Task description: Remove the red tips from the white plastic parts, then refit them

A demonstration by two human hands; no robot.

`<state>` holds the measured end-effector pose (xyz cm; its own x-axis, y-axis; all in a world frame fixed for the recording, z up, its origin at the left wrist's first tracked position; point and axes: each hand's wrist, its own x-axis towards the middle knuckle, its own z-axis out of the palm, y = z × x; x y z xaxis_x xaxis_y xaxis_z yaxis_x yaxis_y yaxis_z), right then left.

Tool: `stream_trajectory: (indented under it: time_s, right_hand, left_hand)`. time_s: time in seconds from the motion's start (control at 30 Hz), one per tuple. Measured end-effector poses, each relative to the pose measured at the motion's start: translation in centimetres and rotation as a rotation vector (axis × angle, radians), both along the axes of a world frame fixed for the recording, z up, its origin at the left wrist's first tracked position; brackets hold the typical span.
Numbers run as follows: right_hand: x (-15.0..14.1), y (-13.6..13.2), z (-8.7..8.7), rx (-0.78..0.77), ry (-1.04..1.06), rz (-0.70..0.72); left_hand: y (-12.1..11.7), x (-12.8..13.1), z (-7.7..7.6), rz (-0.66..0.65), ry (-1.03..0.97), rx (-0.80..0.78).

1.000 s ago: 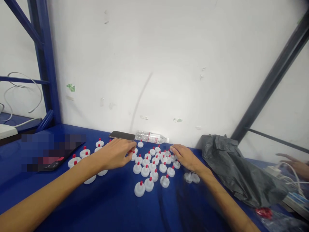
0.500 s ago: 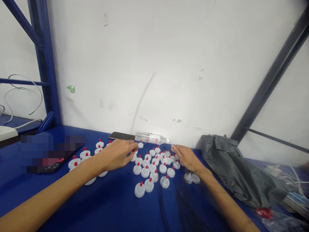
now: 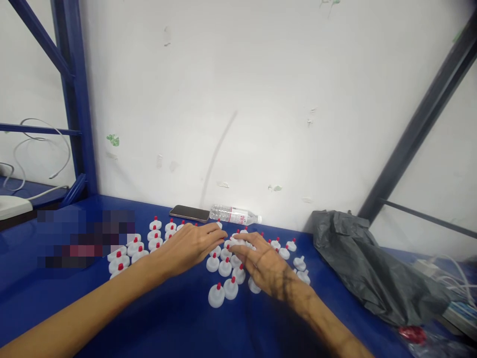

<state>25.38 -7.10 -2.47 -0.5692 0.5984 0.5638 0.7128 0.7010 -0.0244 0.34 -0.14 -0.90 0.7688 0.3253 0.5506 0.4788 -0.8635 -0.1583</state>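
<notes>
Many white round nozzle caps, most with a small red tip, stand on the blue table (image 3: 179, 318). My left hand (image 3: 196, 247) is closed in a pinch, with a bit of red showing at its fingertips that looks like a small red tip. Just to its right, my right hand (image 3: 263, 263) holds a white nozzle cap (image 3: 238, 241) between thumb and fingers. The two hands' fingertips nearly meet over the middle group of caps (image 3: 224, 267). Some of that group is hidden under my right hand. Another group (image 3: 139, 252) stands beyond my left forearm.
A phone (image 3: 189, 214) and a clear plastic bottle (image 3: 235, 215) lie along the wall. A dark grey plastic bag (image 3: 365, 263) fills the right side. Two caps without red tips (image 3: 299, 263) lie near it. Cables and a power strip (image 3: 460, 314) are at far right.
My right hand has moved left from the right side of the caps, bringing a white nozzle cap to my left hand. My left hand has shifted slightly right, still pinched.
</notes>
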Motion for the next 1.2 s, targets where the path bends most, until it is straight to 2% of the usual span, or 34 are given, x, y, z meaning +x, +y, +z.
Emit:
stream_trajectory:
  time_s: [0.27, 0.5, 0.57, 0.7, 0.93, 1.2]
  right_hand:
    - [-0.6, -0.5, 0.0, -0.006, 0.008, 0.068]
    - [-0.8, -1.3, 0.4, -0.049, 0.368, 0.016]
    - [-0.9, -1.5, 0.6, -0.053, 0.397, 0.025]
    - [-0.9, -1.5, 0.5, -0.08, 0.381, 0.033]
    - [-1.0, -1.4, -0.2, -0.061, 0.371, 0.025]
    - [-1.0, -1.3, -0.8, 0.021, 0.398, 0.106]
  left_hand:
    - [-1.0, 0.4, -0.3, -0.017, 0.021, -0.051]
    - [-1.3, 0.6, 0.0, -0.086, -0.08, -0.024]
    - [-1.3, 0.8, 0.0, -0.092, -0.11, -0.005]
    - [-1.4, 0.9, -0.2, -0.017, -0.066, -0.006]
    - [-1.5, 0.9, -0.2, -0.033, -0.027, -0.151]
    - [-2.2, 1.3, 0.4, -0.128, -0.16, -0.373]
